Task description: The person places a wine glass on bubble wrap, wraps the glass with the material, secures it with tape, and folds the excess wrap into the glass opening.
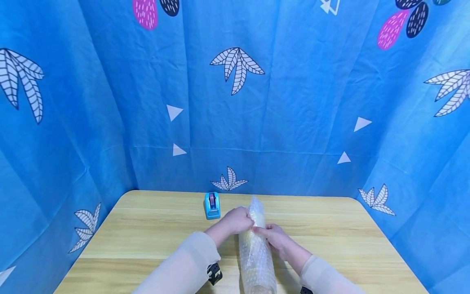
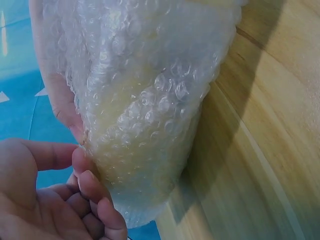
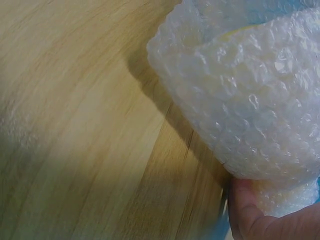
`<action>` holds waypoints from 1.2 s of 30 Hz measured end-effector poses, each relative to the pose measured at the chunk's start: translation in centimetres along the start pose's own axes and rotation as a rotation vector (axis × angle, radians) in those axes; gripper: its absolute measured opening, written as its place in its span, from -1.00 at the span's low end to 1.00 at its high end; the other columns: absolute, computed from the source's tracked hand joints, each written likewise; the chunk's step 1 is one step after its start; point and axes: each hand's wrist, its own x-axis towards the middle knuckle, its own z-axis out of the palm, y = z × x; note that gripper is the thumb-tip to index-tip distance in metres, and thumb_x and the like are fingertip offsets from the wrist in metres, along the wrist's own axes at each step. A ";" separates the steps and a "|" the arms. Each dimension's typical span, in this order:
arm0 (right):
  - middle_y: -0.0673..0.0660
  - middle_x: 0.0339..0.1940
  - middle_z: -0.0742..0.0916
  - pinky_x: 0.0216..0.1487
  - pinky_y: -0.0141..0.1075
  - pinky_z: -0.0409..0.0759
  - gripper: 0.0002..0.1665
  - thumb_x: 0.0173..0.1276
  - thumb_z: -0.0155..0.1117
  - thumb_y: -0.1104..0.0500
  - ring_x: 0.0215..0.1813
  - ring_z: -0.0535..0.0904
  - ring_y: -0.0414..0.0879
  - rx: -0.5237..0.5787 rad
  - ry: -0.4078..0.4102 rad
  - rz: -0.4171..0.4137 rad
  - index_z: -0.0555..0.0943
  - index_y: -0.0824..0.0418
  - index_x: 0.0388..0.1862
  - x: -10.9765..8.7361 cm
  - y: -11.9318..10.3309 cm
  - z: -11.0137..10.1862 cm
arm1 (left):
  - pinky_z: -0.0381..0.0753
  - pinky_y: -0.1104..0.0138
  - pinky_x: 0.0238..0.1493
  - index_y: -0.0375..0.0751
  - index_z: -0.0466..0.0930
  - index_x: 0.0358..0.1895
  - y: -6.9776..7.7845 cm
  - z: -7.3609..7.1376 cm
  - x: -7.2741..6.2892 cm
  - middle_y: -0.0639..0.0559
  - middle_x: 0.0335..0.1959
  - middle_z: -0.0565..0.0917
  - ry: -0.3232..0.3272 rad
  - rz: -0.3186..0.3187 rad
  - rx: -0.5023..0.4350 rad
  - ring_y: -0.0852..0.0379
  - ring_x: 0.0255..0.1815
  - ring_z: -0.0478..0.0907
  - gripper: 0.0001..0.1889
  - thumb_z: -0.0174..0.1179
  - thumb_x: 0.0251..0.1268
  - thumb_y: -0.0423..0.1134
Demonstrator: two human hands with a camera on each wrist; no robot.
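Note:
A long bundle of clear bubble wrap [image 1: 256, 261] lies lengthwise on the table, pointing away from me. Something pale yellow shows through its layers, its shape hidden by the wrap. My left hand [image 1: 238, 220] comes in from the left and pinches the wrap between thumb and fingertips, seen at its edge in the left wrist view. From the other side my right hand [image 1: 276, 239] grips the bundle, thumb reaching over the top close to the left fingertips. In the right wrist view the bubble wrap [image 3: 250, 100] hides part of the right hand [image 3: 270, 217].
A blue tape dispenser [image 1: 212, 206] with a roll of tape stands near the table's back edge, left of the bundle. The wooden table [image 1: 330, 228] is bordered by a blue patterned curtain [image 1: 235, 122] at the back and sides.

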 end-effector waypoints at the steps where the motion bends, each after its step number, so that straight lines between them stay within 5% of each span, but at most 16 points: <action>1: 0.19 -0.19 0.61 -0.18 -0.24 0.63 -0.39 0.33 0.37 -0.05 -0.23 0.59 -0.04 -0.001 0.003 0.001 0.34 0.38 0.00 0.0 0.0 0.0 | 0.20 0.37 -0.64 -0.04 0.24 -0.73 0.1 0.0 0.0 0.15 -0.77 0.21 0.009 -0.006 0.006 0.19 -0.72 0.14 -0.68 0.06 0.13 -0.29; 11: 0.22 -0.15 0.62 -0.15 -0.20 0.66 -0.35 0.33 0.38 -0.05 -0.21 0.62 -0.02 0.004 -0.009 0.004 0.34 0.42 0.04 0.1 0.1 0.1 | 0.38 0.30 -0.51 -0.14 0.44 -0.56 0.2 -0.3 -0.1 0.06 -0.58 0.43 0.048 -0.094 0.048 0.10 -0.55 0.35 -0.89 0.17 0.00 -0.26; 17: 0.22 -0.13 0.61 -0.13 -0.19 0.65 -0.33 0.35 0.36 -0.06 -0.19 0.61 -0.01 -0.014 -0.006 0.012 0.31 0.41 0.07 0.2 0.1 0.0 | 0.19 0.34 -0.64 -0.06 0.33 -0.76 -0.2 -0.3 0.2 0.13 -0.76 0.28 0.020 -0.153 0.027 0.16 -0.71 0.16 -0.75 0.17 -0.09 -0.26; 36: 0.25 -0.09 0.59 -0.12 -0.20 0.65 -0.25 0.31 0.41 -0.06 -0.17 0.61 -0.01 -0.023 0.003 0.009 0.28 0.44 0.13 0.2 0.1 0.0 | 0.25 0.37 -0.61 -0.15 0.64 -0.66 -1.6 0.3 0.3 0.18 -0.83 0.33 -0.021 -0.183 -0.135 0.24 -0.78 0.17 -0.69 0.30 0.20 -0.11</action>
